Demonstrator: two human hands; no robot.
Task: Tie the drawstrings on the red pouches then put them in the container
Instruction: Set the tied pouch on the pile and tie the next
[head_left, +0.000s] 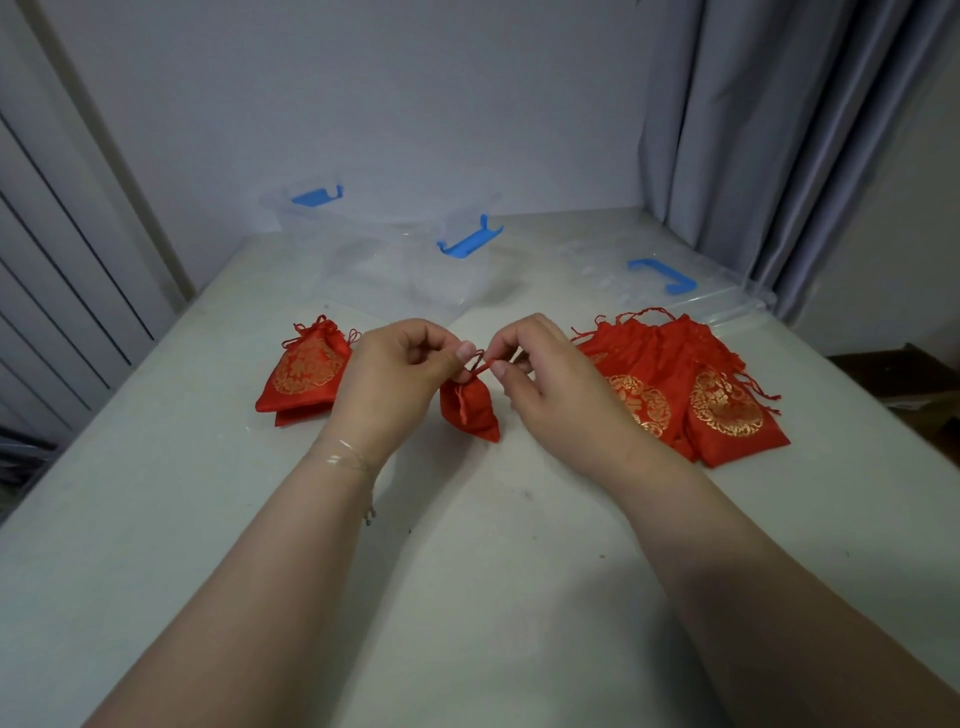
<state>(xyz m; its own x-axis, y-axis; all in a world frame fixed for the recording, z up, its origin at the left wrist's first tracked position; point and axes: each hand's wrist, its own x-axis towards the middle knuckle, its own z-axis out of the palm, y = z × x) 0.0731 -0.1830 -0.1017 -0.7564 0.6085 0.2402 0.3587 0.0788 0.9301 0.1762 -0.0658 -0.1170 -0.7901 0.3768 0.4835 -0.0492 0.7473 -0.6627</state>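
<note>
Pinching one pouch's (470, 408) drawstring (480, 366), both hands' fingers (464, 351) hover seemingly mid-table (467, 571).

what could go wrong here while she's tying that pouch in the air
1. The pouch hangs only from the drawstring pinched by the left hand and right hand; a slipped pinch would likely drop it and loosen the knot.
2. The cord is thin and short between the fingertips, so the knot may not cinch.
3. The clear container is hard to see, so a toss may miss.
</note>
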